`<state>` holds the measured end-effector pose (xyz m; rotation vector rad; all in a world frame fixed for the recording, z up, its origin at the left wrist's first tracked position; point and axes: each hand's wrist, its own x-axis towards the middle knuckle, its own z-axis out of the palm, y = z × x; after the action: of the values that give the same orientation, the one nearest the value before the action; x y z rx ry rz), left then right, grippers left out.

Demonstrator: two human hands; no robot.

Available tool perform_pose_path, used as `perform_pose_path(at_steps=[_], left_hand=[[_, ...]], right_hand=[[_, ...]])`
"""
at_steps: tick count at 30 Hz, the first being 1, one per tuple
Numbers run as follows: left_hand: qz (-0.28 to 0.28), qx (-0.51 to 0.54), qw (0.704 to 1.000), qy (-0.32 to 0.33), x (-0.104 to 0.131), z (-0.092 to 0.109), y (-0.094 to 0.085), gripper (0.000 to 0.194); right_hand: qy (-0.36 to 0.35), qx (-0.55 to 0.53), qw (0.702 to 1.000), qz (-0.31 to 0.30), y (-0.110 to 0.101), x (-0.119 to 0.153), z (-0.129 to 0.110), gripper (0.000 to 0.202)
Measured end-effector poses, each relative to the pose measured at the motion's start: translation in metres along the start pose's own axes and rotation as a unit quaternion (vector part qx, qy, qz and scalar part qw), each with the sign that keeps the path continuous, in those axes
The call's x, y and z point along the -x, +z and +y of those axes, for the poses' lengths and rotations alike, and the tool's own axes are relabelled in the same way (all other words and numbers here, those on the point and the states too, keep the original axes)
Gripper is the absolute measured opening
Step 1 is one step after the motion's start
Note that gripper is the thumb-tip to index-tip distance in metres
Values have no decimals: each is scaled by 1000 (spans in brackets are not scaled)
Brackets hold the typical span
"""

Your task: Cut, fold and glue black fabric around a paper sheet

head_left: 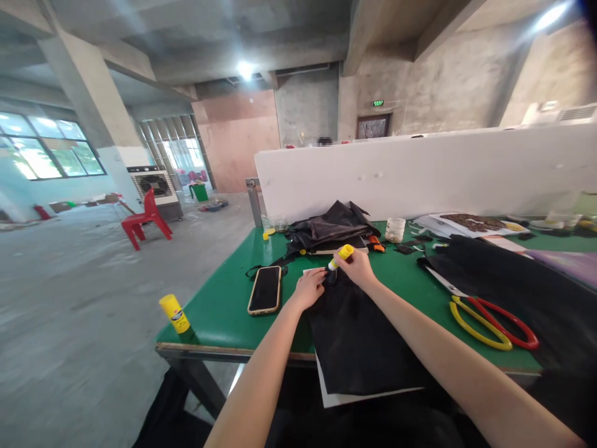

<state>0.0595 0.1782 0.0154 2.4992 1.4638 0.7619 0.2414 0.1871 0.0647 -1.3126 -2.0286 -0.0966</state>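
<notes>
My right hand [358, 267] is closed around a yellow glue stick [346, 251], tilted with its white end down. That end meets a black piece of fabric near my left fingertips. My left hand [311, 287] has its fingers pressed together at the upper edge of the black fabric [359, 336]; its fingertips are partly hidden. Under the fabric lies a white sheet [329, 399], which sticks out past the table's front edge. A phone [265, 290] lies left of my left hand. Farther left, another yellow glue stick [175, 313] stands near the table's corner.
On the green table [224, 311], scissors [485, 317] with red and yellow handles lie at right, beside black fabric [513, 274]. Crumpled black material [329, 227] is piled behind my hands, near a jar [395, 229]. A white partition [420, 177] stands at the back.
</notes>
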Motion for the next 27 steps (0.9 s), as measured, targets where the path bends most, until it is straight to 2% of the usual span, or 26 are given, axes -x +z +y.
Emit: perform_pose_path(at_steps=[3, 6, 15, 19, 22, 27], left_hand=[[-3, 1, 1000, -4, 0, 0, 0, 49], [-8, -3, 1000, -4, -1, 0, 0, 48], [3, -8, 1000, 14, 0, 5, -2, 50], [2, -15, 1000, 26, 1, 7, -3, 39], [-1, -21, 999, 26, 1, 5, -3, 38], [-3, -25, 1000, 15, 0, 4, 0, 37]], right_hand=[[-37, -16, 997, -63, 10, 1, -6, 24], [-45, -11, 995, -88, 14, -1, -7, 20], [-23, 32, 998, -51, 7, 1, 7, 18], [17, 39, 999, 4, 2, 2, 4, 24], [30, 30, 998, 35, -2, 3, -3, 31], [-44, -5, 999, -23, 1, 9, -16, 27]])
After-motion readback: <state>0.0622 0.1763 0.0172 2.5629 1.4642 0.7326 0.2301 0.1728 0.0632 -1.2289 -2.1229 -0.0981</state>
